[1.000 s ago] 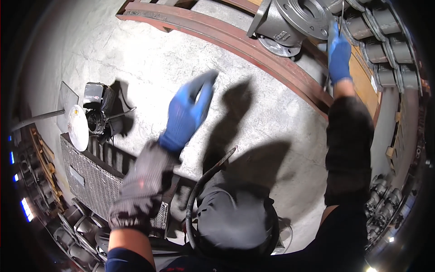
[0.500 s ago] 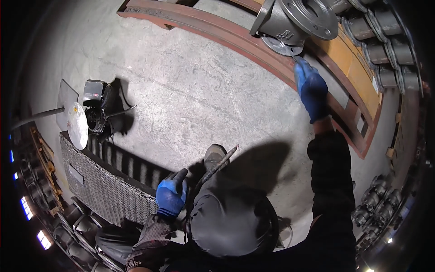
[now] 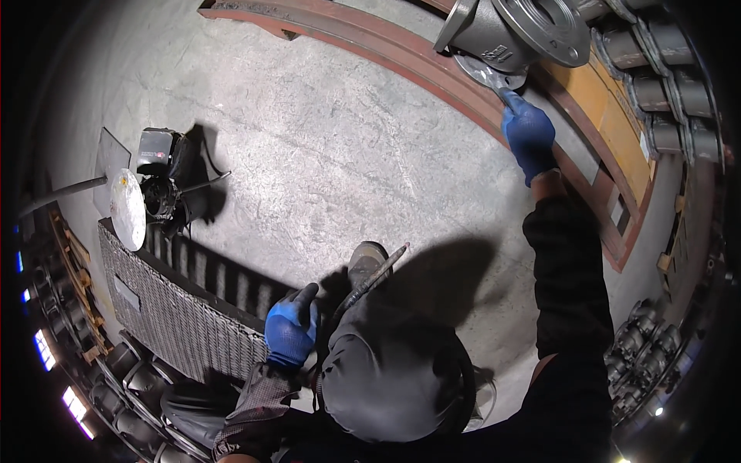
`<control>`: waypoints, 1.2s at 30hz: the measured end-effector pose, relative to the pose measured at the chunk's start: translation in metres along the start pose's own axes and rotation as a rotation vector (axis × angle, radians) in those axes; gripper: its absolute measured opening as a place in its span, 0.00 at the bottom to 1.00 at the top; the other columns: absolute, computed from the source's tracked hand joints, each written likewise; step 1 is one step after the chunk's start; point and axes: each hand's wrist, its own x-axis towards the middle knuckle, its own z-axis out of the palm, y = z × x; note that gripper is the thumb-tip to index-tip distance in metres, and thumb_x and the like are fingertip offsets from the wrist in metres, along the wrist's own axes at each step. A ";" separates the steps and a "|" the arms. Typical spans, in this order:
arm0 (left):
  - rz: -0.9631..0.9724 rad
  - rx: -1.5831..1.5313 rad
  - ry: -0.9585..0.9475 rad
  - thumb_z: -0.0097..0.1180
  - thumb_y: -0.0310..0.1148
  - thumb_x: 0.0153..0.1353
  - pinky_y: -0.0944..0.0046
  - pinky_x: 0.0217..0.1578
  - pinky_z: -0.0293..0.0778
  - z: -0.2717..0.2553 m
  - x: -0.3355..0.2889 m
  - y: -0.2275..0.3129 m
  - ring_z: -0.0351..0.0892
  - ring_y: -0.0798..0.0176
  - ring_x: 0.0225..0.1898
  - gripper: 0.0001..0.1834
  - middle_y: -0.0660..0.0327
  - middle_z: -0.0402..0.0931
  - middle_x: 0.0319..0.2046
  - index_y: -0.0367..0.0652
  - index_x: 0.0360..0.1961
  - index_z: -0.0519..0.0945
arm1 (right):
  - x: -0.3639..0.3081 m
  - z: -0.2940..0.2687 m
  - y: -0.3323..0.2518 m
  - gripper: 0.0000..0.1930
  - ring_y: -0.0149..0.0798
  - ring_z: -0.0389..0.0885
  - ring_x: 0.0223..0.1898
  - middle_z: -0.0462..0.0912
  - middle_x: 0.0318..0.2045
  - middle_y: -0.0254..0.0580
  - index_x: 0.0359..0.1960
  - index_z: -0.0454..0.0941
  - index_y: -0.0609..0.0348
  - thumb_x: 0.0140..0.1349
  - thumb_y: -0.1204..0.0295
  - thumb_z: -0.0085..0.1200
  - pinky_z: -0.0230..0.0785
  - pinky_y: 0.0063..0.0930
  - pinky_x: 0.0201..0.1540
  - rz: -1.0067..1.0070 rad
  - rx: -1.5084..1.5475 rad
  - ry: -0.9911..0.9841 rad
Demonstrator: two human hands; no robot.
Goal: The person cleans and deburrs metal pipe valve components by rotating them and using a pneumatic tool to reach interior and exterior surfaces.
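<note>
At the upper right, my right hand (image 3: 529, 135), in a blue glove, has its fingers closed at the edge of the lower flange of a grey flanged metal casting (image 3: 494, 35). One finger stretches along that flange, which is tilted up. The casting stands at the red-brown steel rails (image 3: 386, 48). My left hand (image 3: 290, 332), also gloved in blue, stays low in front of me with its fingers bunched and dark-tipped; whatever lies inside them is hidden. Beside it, a dark pencil-like rod with a pointed tip (image 3: 378, 276) crosses over my shoe (image 3: 366, 258).
A dark textured box (image 3: 181, 316) with slats stands at my left. Behind it are a pale round disc (image 3: 128, 210) on a rod and a black device (image 3: 162, 158). Stacked flanged castings (image 3: 671, 89) rise at the upper right, beside an orange-yellow panel (image 3: 606, 108).
My right hand has moved up and farther onto the flange, its fingers now curled more tightly. The casting has shifted slightly right. My left hand has hardly moved.
</note>
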 end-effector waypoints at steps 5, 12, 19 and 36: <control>-0.007 -0.034 -0.008 0.52 0.27 0.54 0.58 0.38 0.74 -0.001 0.002 0.002 0.78 0.46 0.36 0.15 0.46 0.78 0.34 0.37 0.43 0.79 | -0.004 -0.010 -0.019 0.14 0.51 0.78 0.35 0.80 0.34 0.48 0.46 0.78 0.52 0.60 0.72 0.44 0.71 0.39 0.37 -0.019 -0.304 -0.090; -0.002 -0.038 -0.009 0.51 0.27 0.54 0.58 0.38 0.74 0.001 0.005 0.001 0.78 0.46 0.35 0.14 0.47 0.78 0.34 0.38 0.43 0.79 | -0.009 0.010 -0.005 0.14 0.49 0.78 0.38 0.80 0.37 0.50 0.46 0.78 0.55 0.59 0.73 0.45 0.71 0.36 0.39 -0.138 -0.154 0.044; -0.020 -0.035 0.010 0.51 0.27 0.54 0.58 0.38 0.74 0.000 0.000 -0.002 0.79 0.47 0.35 0.15 0.46 0.78 0.34 0.37 0.43 0.79 | -0.002 0.017 -0.011 0.15 0.50 0.77 0.42 0.79 0.41 0.53 0.47 0.77 0.58 0.59 0.74 0.43 0.70 0.35 0.45 -0.055 -0.192 -0.089; 0.010 -0.041 -0.004 0.51 0.27 0.55 0.57 0.36 0.74 -0.005 -0.001 -0.001 0.78 0.46 0.34 0.15 0.46 0.78 0.32 0.38 0.45 0.78 | 0.007 0.001 -0.014 0.18 0.53 0.78 0.40 0.79 0.41 0.55 0.49 0.75 0.61 0.56 0.72 0.43 0.71 0.38 0.42 0.072 0.180 -0.188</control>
